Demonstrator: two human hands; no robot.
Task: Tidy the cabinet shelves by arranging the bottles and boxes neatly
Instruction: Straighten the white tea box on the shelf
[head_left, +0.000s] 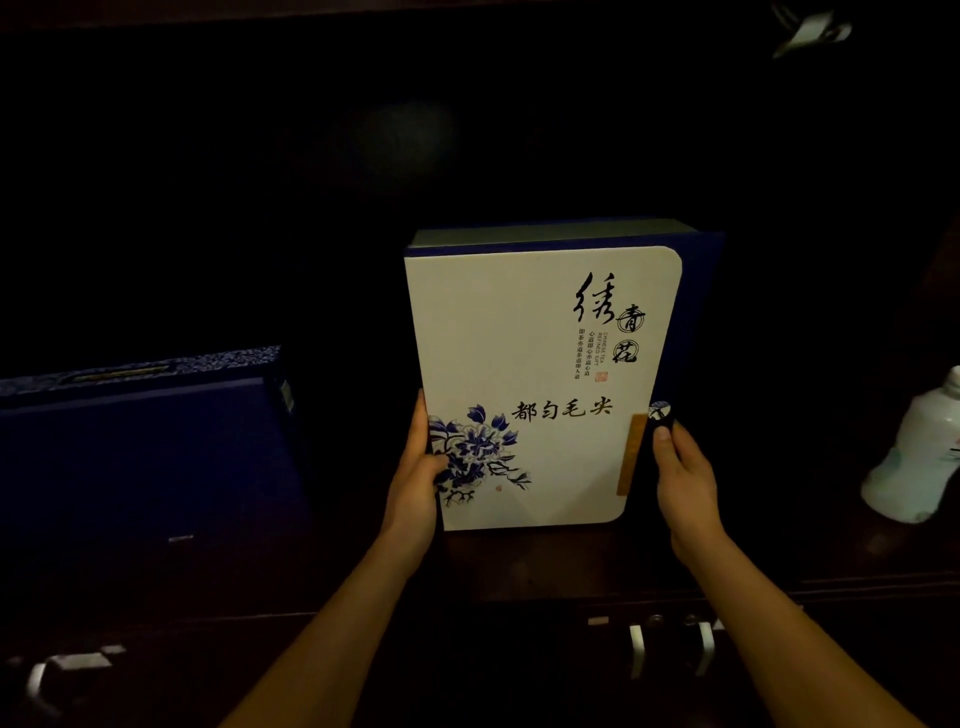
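Note:
A white tea box (540, 374) with a blue flower print, black Chinese writing and dark blue sides stands upright on the dark wooden shelf (545, 561), slightly tilted. My left hand (418, 478) grips its lower left edge with the thumb on the front face. Against the lower right edge my right hand (680, 478) presses, thumb up beside a brown clasp strip. A dark blue box (140, 447) stands to the left on the same shelf. At the far right, a white bottle (919, 457) leans, partly cut off by the frame.
The cabinet interior behind the boxes is very dark. Below the shelf, pale metal drawer handles (670, 649) show at the front, with another handle (47, 675) at the lower left. A pale fitting (810, 28) hangs at the top right.

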